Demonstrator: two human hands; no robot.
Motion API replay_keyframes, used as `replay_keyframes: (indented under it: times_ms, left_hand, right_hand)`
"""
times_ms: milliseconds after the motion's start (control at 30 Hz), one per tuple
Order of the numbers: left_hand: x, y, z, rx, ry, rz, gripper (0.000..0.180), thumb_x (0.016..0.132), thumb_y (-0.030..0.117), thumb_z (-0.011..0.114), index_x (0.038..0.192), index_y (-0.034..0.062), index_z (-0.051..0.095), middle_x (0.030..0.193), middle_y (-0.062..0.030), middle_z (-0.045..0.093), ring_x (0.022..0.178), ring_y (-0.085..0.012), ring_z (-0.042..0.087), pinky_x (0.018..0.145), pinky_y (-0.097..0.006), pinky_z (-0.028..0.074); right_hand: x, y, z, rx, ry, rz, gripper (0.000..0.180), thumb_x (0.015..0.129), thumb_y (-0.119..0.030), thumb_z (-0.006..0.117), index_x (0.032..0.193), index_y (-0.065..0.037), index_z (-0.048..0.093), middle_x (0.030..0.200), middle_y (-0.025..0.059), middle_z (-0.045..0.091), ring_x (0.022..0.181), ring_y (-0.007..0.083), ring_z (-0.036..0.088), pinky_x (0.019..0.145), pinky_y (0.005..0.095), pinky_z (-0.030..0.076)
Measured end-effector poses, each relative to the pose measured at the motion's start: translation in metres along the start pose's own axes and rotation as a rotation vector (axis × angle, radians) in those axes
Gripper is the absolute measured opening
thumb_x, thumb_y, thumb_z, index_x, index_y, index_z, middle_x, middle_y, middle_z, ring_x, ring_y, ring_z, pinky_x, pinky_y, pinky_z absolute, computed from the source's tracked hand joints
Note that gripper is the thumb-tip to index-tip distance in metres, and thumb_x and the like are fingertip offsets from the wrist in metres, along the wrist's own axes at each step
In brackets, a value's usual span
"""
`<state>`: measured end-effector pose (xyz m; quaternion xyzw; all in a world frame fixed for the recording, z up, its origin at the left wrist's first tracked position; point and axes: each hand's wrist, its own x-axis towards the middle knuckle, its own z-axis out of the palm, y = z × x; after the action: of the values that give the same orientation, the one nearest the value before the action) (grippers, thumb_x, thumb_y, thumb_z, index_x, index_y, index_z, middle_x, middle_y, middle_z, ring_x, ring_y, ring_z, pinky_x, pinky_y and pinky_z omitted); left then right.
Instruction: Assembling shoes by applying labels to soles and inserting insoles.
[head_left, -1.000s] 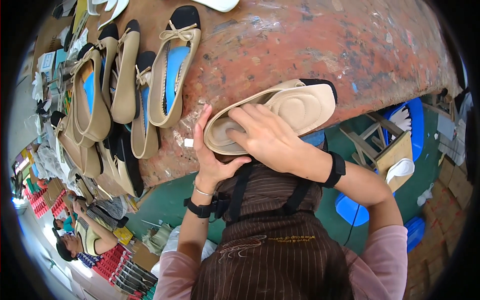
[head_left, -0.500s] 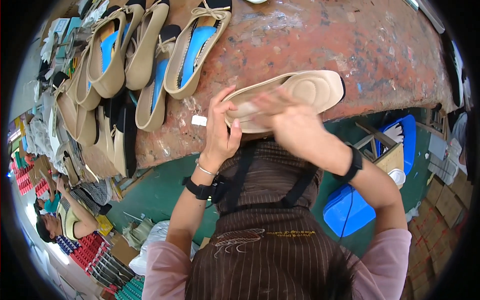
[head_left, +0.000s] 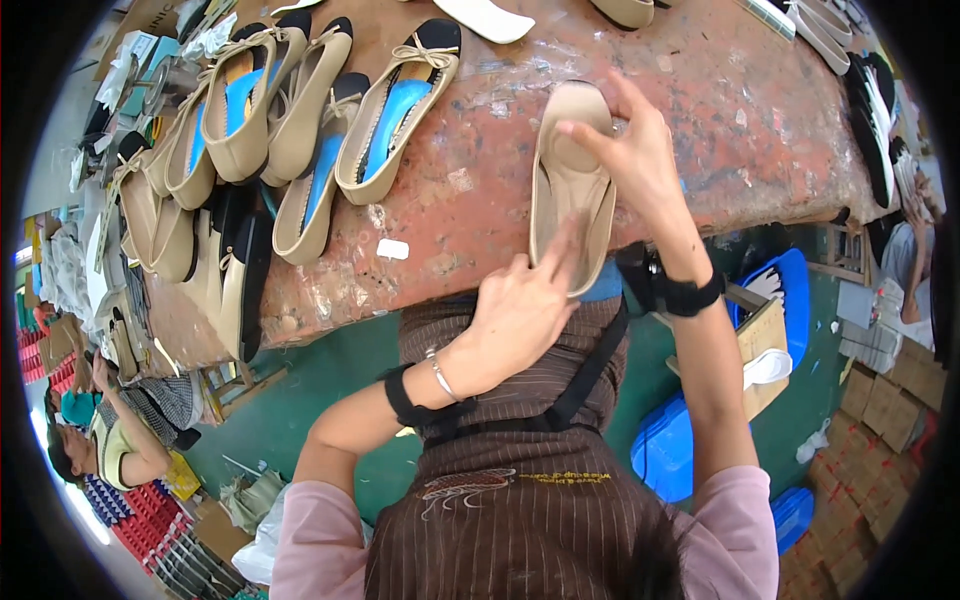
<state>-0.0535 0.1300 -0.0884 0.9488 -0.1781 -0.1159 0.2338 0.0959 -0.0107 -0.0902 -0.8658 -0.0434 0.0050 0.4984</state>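
Observation:
A beige flat shoe (head_left: 572, 182) with a padded insole stands out from the table's near edge, its toe pointing away from me and its heel close to my apron. My right hand (head_left: 645, 160) grips the toe end from the right, thumb over the top and fingers along the far side. Inside the heel half, the outstretched fingers of my left hand (head_left: 520, 318) touch the insole; they are slightly blurred. Left of it, several beige flats with black toes and bows (head_left: 405, 115) lie together, some showing blue insoles.
The worn red-brown table (head_left: 480, 225) carries a small white tag (head_left: 393, 249) and a white sole-shaped piece (head_left: 487, 18) at its far side. Below right are a wooden stool (head_left: 765, 375) and a blue bin (head_left: 665, 450). A co-worker (head_left: 125, 440) is at far left.
The shoe has turned from lying sideways, toe right, to toe pointing away. My right hand has gone from inside it to its toe; my left hand has moved from the heel edge into the heel.

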Motion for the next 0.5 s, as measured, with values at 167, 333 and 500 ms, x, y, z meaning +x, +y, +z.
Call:
replay_keyframes:
  times_ms: [167,333,500]
  left_hand:
    - [0.009,0.002,0.02,0.111,-0.105,-0.035,0.051,0.075,0.022,0.078,0.116,-0.0037,0.063,0.112,-0.019,0.064,0.072,-0.0314,0.068,0.061,-0.041,0.058]
    - [0.008,0.003,0.021,0.104,0.013,-0.018,0.046,0.076,0.025,0.079,0.108,-0.0047,0.065,0.108,-0.0199,0.064,0.073,-0.0299,0.07,0.059,-0.039,0.058]
    - [0.007,0.003,0.014,0.148,0.053,0.034,0.048,0.08,0.027,0.077,0.114,-0.0061,0.066,0.131,-0.0264,0.058,0.068,-0.0302,0.07,0.059,-0.039,0.058]
  right_hand:
    - [-0.089,-0.011,-0.005,-0.328,-0.223,-0.376,0.031,0.078,0.005,0.062,0.109,0.006,0.061,0.117,0.0286,0.066,0.115,0.042,0.062,0.102,0.055,0.046]
    - [-0.093,0.015,0.015,-0.522,-0.155,-0.401,0.033,0.082,0.004,0.056,0.114,0.006,0.061,0.126,0.0279,0.062,0.126,0.0408,0.056,0.118,0.06,0.025]
    - [-0.012,-0.016,0.034,-0.95,-0.54,-0.008,0.039,0.084,-0.003,0.054,0.121,0.007,0.06,0.122,0.0252,0.065,0.121,0.0352,0.061,0.121,0.0568,0.021]
